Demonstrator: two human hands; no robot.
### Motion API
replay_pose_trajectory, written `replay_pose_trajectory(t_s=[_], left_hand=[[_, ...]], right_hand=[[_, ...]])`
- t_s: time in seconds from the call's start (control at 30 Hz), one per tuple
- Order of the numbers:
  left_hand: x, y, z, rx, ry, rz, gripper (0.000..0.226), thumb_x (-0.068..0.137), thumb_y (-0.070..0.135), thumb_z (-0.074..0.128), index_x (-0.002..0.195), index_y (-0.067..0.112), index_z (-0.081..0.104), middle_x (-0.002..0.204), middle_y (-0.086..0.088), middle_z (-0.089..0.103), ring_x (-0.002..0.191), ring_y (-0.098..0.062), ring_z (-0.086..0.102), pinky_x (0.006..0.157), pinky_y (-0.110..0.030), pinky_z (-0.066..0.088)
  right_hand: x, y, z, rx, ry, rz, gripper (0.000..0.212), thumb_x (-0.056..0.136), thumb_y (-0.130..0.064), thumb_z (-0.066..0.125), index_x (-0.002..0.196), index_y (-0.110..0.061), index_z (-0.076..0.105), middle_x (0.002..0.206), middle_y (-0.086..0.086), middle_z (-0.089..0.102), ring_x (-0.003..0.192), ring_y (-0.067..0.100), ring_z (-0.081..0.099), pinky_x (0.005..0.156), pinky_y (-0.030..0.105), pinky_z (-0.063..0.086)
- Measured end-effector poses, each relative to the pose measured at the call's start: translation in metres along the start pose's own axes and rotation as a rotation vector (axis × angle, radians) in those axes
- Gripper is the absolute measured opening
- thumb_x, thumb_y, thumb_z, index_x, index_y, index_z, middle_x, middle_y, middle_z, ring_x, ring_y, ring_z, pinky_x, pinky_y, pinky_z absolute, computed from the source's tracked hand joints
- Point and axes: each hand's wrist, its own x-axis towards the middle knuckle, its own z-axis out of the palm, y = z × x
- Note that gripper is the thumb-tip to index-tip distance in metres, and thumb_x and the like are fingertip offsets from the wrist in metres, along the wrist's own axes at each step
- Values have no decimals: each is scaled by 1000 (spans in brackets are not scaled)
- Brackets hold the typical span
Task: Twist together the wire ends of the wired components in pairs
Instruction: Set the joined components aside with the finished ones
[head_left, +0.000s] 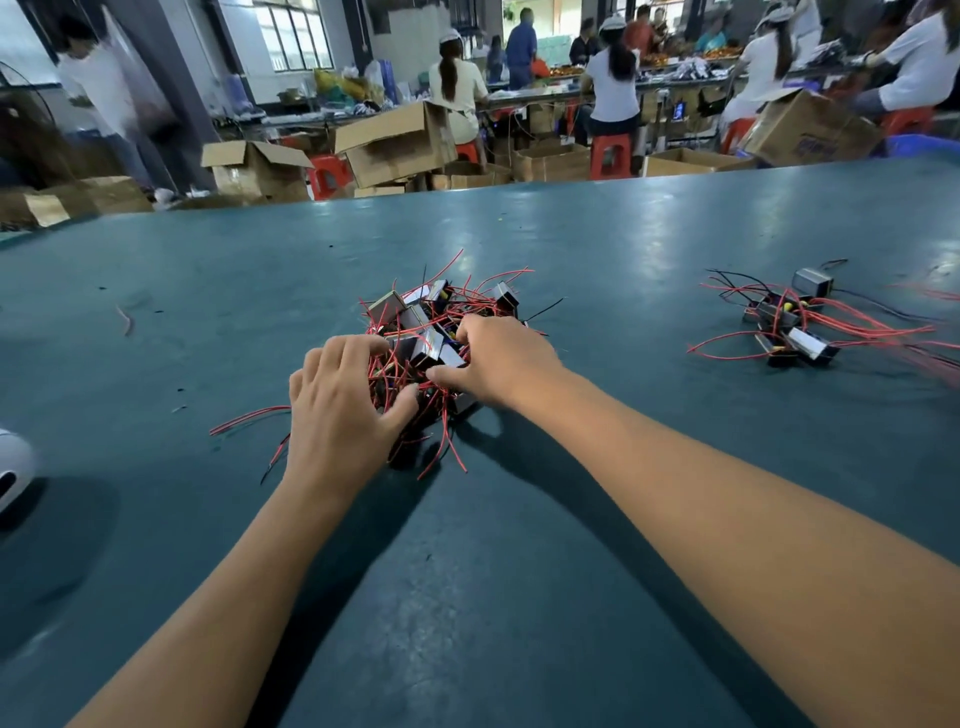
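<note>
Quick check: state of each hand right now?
Left hand: fingers curled into the pile of wired components; grip unclear.
Right hand: same pile, grip unclear.

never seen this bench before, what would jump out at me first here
Most striking is the tangled pile of wired components with red and black leads, mid-table on the green table. The left hand and the right hand are both dug into it from the near side, fingers curled among the wires. A smaller cluster of components lies apart at the right, its red wires trailing toward the table's right edge.
</note>
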Motion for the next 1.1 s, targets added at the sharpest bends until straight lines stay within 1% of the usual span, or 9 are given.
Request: replay_pose_trajectory(t_s=[0.1,0.23,0.5,0.6,0.7,0.8,0.87,1.0,1.1], left_hand=[[2,-5,-3,-21,-72,50,63,77,42,82,129,19,55,132,0,53,123,-24,43,97,-28,22],[3,-3,-9,-95,-16,99,58,84,59,57,128,21,56,130,4,56,123,-19,44,101,-27,23],[-3,6,-6,-65,-37,167,33,88,32,62,118,18,63,121,3,62,116,-22,51,100,-29,25],[-5,8,-7,-73,-14,185,28,91,24,68,117,16,64,119,2,63,115,-24,54,100,-30,27],[-7,17,-8,-125,6,224,33,90,29,64,119,15,65,122,1,63,116,-24,54,99,-32,32],[-15,33,-7,-144,-61,392,53,85,39,66,133,19,59,136,4,57,126,-20,50,102,-31,30],[-21,44,-4,-128,-133,524,63,84,50,65,139,22,54,142,7,54,129,-17,48,103,-32,30],[-31,57,0,-192,-201,677,46,88,49,64,124,20,65,116,6,68,107,-18,62,93,-36,40],[-31,59,-3,-243,-165,749,29,90,40,69,112,20,70,108,8,70,101,-15,63,91,-35,42]], right_hand=[[7,-7,7,-36,-1,-10,35,84,-46,65,97,-14,60,100,8,66,96,32,61,68,34,42],[2,2,3,168,37,49,24,80,-33,66,86,-10,64,88,10,67,84,30,61,64,35,45],[-8,31,-13,479,140,167,16,86,-32,67,93,-17,64,87,4,70,80,22,61,65,30,43],[-22,48,-29,613,173,193,10,88,-27,65,96,-23,60,81,6,74,74,23,69,70,37,53],[-51,59,-47,653,90,142,8,90,-28,67,91,-22,62,77,5,75,68,25,72,72,45,57],[-93,59,-57,656,-56,67,12,91,-32,69,92,-21,65,71,4,74,54,17,62,54,32,52],[-118,57,-60,686,-106,53,8,90,-32,68,91,-25,66,70,3,73,54,10,59,52,22,48],[-149,62,-63,827,-145,139,4,90,-29,68,91,-32,70,72,-2,73,58,4,61,54,13,46],[-160,68,-58,1012,-176,286,8,92,-16,64,95,-19,71,81,4,74,62,10,62,52,17,48]])
